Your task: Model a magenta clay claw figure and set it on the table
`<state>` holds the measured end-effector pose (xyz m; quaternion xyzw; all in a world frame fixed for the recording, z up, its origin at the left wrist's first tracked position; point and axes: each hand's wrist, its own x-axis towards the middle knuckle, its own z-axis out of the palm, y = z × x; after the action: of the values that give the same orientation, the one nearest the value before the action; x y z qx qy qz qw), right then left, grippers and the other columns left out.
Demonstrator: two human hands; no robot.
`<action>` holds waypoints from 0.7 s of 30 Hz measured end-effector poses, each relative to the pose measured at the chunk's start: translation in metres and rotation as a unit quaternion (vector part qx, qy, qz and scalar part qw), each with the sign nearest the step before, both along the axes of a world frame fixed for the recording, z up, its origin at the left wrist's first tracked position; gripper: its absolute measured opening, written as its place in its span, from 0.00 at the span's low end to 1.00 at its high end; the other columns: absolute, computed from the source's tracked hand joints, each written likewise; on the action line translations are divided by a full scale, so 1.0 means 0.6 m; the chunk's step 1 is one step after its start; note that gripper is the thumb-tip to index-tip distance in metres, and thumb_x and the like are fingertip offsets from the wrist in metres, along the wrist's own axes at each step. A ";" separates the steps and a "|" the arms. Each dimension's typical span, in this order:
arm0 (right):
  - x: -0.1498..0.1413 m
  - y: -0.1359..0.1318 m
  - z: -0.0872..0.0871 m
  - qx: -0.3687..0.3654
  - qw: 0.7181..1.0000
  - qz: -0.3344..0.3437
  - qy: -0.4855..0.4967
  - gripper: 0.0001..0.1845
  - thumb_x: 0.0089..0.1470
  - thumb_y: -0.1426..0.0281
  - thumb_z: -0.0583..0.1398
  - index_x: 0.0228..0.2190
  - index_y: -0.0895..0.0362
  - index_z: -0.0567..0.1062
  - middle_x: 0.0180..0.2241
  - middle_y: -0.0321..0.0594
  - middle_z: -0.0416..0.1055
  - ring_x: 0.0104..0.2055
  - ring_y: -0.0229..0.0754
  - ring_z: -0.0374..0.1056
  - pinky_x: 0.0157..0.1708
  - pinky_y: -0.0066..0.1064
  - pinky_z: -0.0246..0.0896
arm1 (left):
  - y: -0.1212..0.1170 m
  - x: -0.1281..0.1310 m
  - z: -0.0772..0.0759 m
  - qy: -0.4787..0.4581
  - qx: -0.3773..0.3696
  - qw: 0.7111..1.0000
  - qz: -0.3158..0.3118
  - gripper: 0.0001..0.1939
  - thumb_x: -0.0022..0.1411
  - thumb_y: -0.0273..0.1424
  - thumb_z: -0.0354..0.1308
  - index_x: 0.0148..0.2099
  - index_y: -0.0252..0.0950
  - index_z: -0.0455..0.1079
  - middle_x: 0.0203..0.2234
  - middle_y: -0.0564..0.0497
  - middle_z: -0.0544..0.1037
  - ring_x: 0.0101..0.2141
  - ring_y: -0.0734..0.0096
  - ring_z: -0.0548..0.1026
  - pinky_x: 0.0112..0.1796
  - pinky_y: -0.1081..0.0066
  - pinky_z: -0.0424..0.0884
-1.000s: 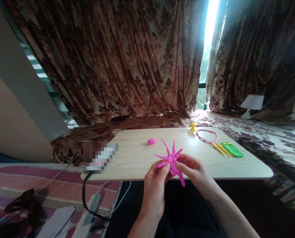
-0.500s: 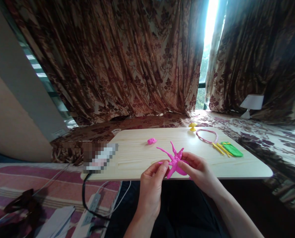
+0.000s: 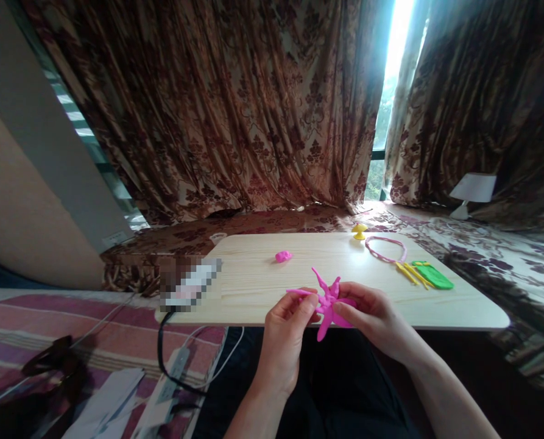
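Note:
Between my hands, over the table's front edge, is a pink modelling clay figure [image 3: 329, 300] with several thin arms spreading from its middle. My left hand [image 3: 290, 320] pinches one of the arms between thumb and fingers. On the other side my right hand [image 3: 367, 314] grips the body, its thumb on top and fingers behind. A small pink clay lump [image 3: 283, 256] lies on the table beyond my hands. Parts of the figure are hidden by my fingers.
On the pale wooden table [image 3: 248, 280] are a yellow mushroom-shaped piece [image 3: 359, 231], a twisted pink ring [image 3: 406, 251], yellow strips [image 3: 411, 275] and a green slab [image 3: 438, 277]. A blurred-out object [image 3: 192, 285] lies at the left. A white lamp [image 3: 475, 188] stands behind right.
My left hand has shifted its pinch onto the arm at the figure's left side. The figure has turned slightly, its lower arm now hanging further down. The camera view has shifted a little.

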<state>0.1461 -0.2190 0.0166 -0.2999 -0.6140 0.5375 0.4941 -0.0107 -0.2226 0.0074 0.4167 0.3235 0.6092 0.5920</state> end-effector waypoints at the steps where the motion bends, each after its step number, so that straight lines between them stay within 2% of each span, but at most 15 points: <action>1: 0.001 -0.001 0.001 0.000 1.000 -0.003 -0.002 0.12 0.52 0.70 0.61 0.40 0.57 0.72 0.33 0.36 0.73 0.35 0.36 0.69 0.34 0.22 0.63 | 0.001 0.000 -0.001 0.004 0.004 1.000 0.007 0.08 0.52 0.32 0.62 0.35 0.34 0.74 0.31 0.50 0.76 0.30 0.75 0.71 0.35 0.74 0.69; 8: 0.003 -0.005 0.009 -0.008 0.999 -0.026 -0.026 0.14 0.51 0.65 0.60 0.40 0.58 0.73 0.30 0.36 0.72 0.31 0.35 0.67 0.28 0.22 0.61 | 0.001 -0.003 -0.008 0.038 0.023 0.999 0.031 0.09 0.52 0.32 0.62 0.35 0.33 0.75 0.30 0.48 0.77 0.31 0.72 0.72 0.37 0.71 0.69; 14: 0.009 -0.004 0.011 -0.007 0.998 -0.042 -0.043 0.15 0.50 0.65 0.61 0.40 0.59 0.73 0.31 0.37 0.72 0.31 0.36 0.66 0.28 0.22 0.60 | 0.002 -0.014 -0.002 0.045 0.013 0.999 -0.021 0.14 0.59 0.37 0.54 0.43 0.34 0.72 0.33 0.47 0.76 0.34 0.72 0.72 0.39 0.70 0.68; 18: 0.014 -0.008 0.014 0.000 0.996 -0.052 -0.067 0.14 0.52 0.65 0.60 0.39 0.59 0.73 0.28 0.36 0.70 0.29 0.34 0.64 0.25 0.22 0.57 | 0.010 -0.028 -0.005 0.041 0.011 0.999 0.020 0.11 0.55 0.35 0.59 0.39 0.34 0.72 0.32 0.49 0.75 0.35 0.71 0.71 0.39 0.70 0.68; 21: 0.017 -0.009 0.014 0.000 0.996 -0.044 -0.082 0.14 0.52 0.65 0.60 0.39 0.59 0.73 0.29 0.36 0.69 0.28 0.33 0.62 0.24 0.22 0.55 | 0.019 -0.045 0.004 0.085 0.026 0.995 0.043 0.12 0.55 0.35 0.59 0.39 0.33 0.73 0.33 0.48 0.76 0.35 0.70 0.72 0.40 0.69 0.68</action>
<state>0.1563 -0.2244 0.0248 -0.3694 -0.6387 0.4888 0.4655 -0.0374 -0.2112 0.0099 0.4682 0.3744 0.6046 0.5245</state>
